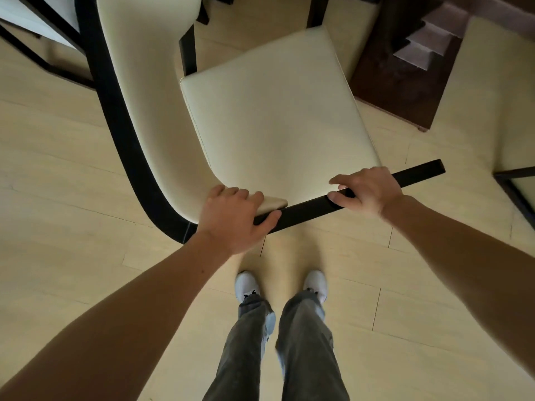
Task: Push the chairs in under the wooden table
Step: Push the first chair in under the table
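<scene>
Both hands gripped the chair's (pixel 275 111) dark top rail (pixel 307 208), left hand (pixel 231 218) and right hand (pixel 367 189) closed around it; seat extended directly ahead toward the desk (pixel 405 82), upper right.

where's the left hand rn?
Head view, lower centre-left: the left hand grips the chair's dark top rail at its left end, beside the cream backrest, with the right hand further along the same rail.
</scene>
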`<action>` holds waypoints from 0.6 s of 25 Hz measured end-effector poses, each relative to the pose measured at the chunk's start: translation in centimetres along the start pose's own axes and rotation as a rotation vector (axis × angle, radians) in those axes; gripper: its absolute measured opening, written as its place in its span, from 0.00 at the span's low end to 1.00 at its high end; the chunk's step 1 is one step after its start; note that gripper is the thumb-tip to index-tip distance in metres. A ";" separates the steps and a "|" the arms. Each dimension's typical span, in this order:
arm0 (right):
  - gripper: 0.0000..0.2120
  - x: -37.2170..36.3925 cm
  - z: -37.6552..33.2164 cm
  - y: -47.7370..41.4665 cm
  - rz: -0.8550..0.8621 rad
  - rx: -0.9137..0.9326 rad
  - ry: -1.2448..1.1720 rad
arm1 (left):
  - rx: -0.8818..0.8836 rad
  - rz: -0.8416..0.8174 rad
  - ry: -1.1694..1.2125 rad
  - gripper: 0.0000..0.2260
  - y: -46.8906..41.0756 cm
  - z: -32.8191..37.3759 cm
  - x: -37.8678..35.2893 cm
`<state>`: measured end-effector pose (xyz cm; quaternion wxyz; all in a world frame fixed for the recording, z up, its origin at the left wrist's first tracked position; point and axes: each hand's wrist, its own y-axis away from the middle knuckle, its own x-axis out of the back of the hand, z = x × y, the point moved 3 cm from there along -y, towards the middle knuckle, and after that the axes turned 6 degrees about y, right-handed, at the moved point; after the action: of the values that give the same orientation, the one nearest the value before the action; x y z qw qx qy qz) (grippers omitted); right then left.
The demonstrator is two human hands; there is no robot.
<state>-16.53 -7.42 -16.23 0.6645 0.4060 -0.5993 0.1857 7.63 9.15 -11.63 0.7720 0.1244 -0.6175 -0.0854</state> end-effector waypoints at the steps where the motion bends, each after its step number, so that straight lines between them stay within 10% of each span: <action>1: 0.46 -0.3 -0.4 0.5 0.000 -0.015 0.001 | -0.014 -0.007 -0.005 0.30 0.3 -0.2 -0.1; 15: 0.44 -2.8 -3.0 3.7 0.041 -0.080 -0.035 | -0.060 0.019 0.008 0.25 2.4 -0.8 -0.7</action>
<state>-17.91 -2.23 -17.55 0.6656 0.3699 -0.6259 0.1683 8.22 11.68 -11.74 0.7787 0.0958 -0.6125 -0.0962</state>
